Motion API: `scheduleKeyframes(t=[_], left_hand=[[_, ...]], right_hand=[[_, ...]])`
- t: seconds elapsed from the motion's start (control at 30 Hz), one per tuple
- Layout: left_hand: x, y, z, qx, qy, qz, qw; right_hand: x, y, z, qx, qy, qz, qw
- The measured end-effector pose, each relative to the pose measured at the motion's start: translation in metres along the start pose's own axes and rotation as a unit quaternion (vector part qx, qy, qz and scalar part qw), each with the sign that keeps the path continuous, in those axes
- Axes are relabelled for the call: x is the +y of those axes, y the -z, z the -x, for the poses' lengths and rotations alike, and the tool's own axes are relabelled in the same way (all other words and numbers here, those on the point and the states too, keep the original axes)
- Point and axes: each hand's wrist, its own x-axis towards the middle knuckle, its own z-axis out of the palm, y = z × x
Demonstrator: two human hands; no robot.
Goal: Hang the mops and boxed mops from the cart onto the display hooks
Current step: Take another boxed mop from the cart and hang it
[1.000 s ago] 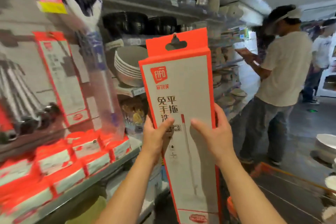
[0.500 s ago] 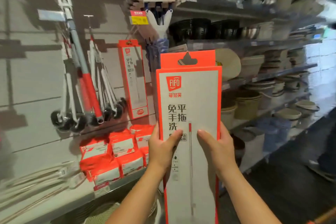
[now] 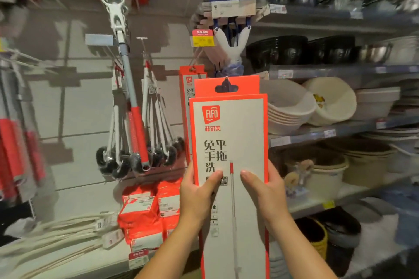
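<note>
Both hands on the boxed mop (image 3: 229,133), one at each long edge, about midway along the part we can see.

Left hand (image 3: 197,195): the thumb (image 3: 213,179) lies flat across the printed front, pointing up and inward. The other fingers wrap round the left edge and go behind the card, so we cannot tell how they are spread. The grip is closed on the box.

Right hand (image 3: 265,192): mirrors the left. Its thumb (image 3: 249,176) presses on the front face and the rest of the fingers are curled round the right edge, hidden behind. The two thumb tips sit near each other but apart, with the printed mop handle between them.

Both forearms rise from the bottom of the view and converge on the box, wrists roughly straight, palms turned toward each other.

The box stands upright, held up in front of the wall display. Its orange hang tab (image 3: 226,87) is at the top, with the cut-out hole unobstructed. The lower end runs out of view.

Just behind and to the left, partly covered by the held box, a second boxed mop (image 3: 187,88) hangs against the wall panel. Further left a cluster of hanging mops (image 3: 133,120) dangles handle-down. Red packets (image 3: 140,208) are stacked on the ledge below them. To the right, shelves (image 3: 328,131) carry stacked bowls (image 3: 290,106).
</note>
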Motion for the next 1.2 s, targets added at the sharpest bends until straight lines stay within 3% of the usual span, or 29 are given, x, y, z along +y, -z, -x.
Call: scheduleKeyframes(t=[0.43,1.2], left_hand=[[-0.037,-0.043,-0.074,0.088,-0.035,-0.061,0.994],[-0.091,0.006,-0.230,0.048,-0.033,-0.071,0.996]], right_hand=[[0.021,0.025,-0.109,-0.096,-0.032,-0.042,0.994],[0.094,-0.049,-0.242,-0.068,0.009,-0.024,0.997]])
